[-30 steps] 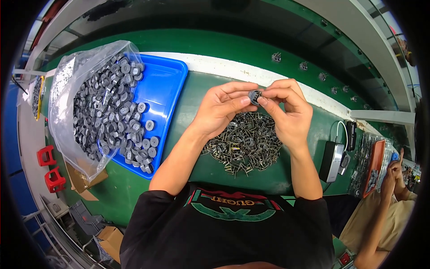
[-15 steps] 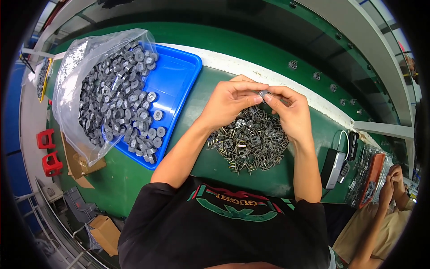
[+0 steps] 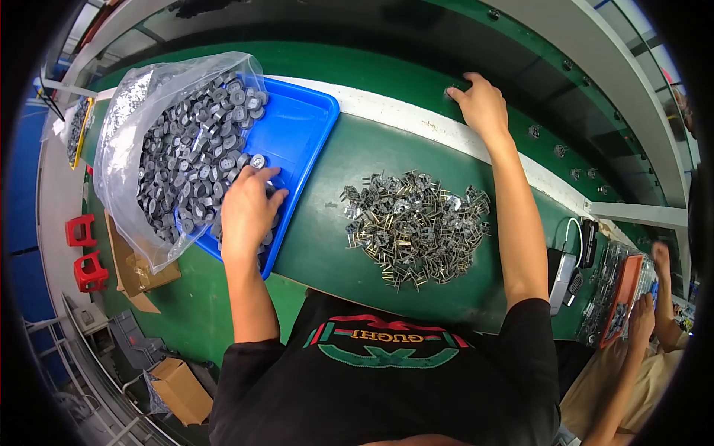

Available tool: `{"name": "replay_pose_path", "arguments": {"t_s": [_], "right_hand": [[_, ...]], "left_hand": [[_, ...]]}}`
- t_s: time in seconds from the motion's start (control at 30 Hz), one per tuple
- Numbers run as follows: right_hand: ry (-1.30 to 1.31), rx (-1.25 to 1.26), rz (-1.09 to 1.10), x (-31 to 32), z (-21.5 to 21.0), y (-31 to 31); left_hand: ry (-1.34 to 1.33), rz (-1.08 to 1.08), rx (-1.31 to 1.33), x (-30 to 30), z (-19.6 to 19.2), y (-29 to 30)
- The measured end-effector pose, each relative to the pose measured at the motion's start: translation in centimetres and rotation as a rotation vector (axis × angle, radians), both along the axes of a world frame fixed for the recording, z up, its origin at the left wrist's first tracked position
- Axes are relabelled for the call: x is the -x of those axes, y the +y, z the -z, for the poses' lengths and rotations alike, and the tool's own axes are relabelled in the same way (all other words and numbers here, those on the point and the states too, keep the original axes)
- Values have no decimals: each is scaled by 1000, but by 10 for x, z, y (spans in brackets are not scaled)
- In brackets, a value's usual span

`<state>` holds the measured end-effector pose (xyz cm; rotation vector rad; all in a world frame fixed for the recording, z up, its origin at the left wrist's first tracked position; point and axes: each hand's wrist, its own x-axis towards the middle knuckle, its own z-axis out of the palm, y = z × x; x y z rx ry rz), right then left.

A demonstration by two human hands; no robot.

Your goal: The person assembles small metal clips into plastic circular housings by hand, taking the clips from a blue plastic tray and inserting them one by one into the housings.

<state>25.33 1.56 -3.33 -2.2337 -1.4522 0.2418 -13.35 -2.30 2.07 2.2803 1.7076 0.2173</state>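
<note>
My left hand [image 3: 249, 208] reaches over the blue tray [image 3: 301, 141], fingers apart, among grey round plastic parts [image 3: 186, 167]. Its fingertips are close to one part with a shiny centre [image 3: 258, 161]; none is clearly gripped. At the far side, my right hand [image 3: 482, 108] stretches past the white table rim onto a green strip. Its thumb and forefinger are spread. A tiny pale spot shows at the thumb tip, too small to make out. Between my forearms lies a heap of small dark parts with metal pins [image 3: 416, 227].
A clear plastic bag [image 3: 119, 141] spills the round parts into the tray. Several small assemblies [image 3: 560, 151] stand along the green strip. A grey-white device with a cable [image 3: 563, 282] is at the right. Another person's hands [image 3: 643, 316] work beside an orange-red tray [image 3: 623, 297].
My hands were together over the pinned heap, holding a small grey part. They have parted: the left went to the blue tray, the right out to the far green strip.
</note>
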Motion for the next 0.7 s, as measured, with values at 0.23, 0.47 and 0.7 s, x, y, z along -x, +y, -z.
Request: {"name": "replay_pose_path", "arguments": {"t_s": [0.23, 0.47, 0.7], "right_hand": [[273, 480, -558, 27, -64, -91], [323, 398, -559, 25, -66, -122], [288, 118, -600, 35, -75, -133]], "left_hand": [[-181, -51, -23, 21, 19, 5], [-1142, -122, 353, -40, -17, 24], [-1824, 271, 823, -110, -1, 24]]}}
